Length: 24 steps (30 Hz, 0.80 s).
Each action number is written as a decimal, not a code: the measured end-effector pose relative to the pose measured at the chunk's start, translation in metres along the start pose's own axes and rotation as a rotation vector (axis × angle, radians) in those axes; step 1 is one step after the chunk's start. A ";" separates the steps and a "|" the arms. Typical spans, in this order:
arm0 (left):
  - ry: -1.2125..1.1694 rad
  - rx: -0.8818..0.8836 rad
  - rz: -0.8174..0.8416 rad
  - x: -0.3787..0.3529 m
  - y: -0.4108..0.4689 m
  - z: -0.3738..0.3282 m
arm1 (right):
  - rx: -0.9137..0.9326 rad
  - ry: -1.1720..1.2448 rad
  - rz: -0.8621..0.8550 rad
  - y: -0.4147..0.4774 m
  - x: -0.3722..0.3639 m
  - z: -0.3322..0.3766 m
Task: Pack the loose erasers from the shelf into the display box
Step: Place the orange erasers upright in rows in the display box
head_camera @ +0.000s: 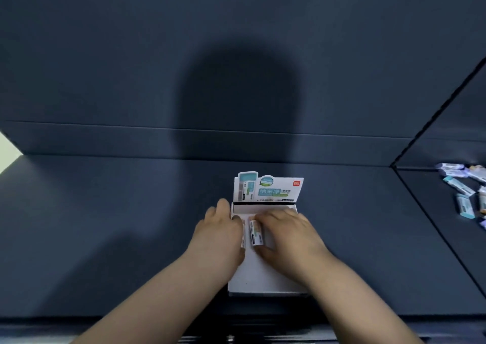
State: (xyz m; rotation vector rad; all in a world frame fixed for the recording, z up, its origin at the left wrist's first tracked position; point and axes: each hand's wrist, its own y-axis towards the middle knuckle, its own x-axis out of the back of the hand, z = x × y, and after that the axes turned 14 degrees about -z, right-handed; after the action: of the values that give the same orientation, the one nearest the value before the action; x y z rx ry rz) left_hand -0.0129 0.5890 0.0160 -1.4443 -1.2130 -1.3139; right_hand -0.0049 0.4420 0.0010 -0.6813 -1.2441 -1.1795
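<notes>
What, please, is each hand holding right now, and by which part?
Right hand grips an eraser by its long sides inside the display box; left hand steadies the box's left wall.

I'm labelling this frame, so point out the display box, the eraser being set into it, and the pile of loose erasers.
display box [263, 275]: head view, bare white floor near its front.
eraser [257, 232]: head view, middle of its printed sleeve, between both hands.
loose erasers [465, 189]: head view, a teal-sleeved one on the right shelf.

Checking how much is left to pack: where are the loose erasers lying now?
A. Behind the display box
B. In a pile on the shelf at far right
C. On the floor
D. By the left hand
B: the loose erasers lie scattered at far right, apart from the display box.
</notes>
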 end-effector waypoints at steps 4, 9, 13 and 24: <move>0.097 -0.036 -0.012 0.003 0.003 -0.006 | -0.012 -0.025 0.017 0.005 0.003 0.003; 0.192 -0.042 -0.058 0.004 0.004 -0.012 | -0.045 0.000 0.014 0.006 0.002 0.004; 0.149 -0.034 -0.075 0.003 0.004 -0.012 | -0.030 0.037 -0.047 0.000 0.000 0.001; 0.179 0.004 -0.066 0.008 0.000 -0.013 | -0.019 0.062 0.013 0.001 0.012 -0.003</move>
State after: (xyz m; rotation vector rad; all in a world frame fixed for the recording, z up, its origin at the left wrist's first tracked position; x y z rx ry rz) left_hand -0.0155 0.5774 0.0255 -1.2635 -1.1526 -1.4517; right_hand -0.0037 0.4366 0.0118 -0.6611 -1.1758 -1.1948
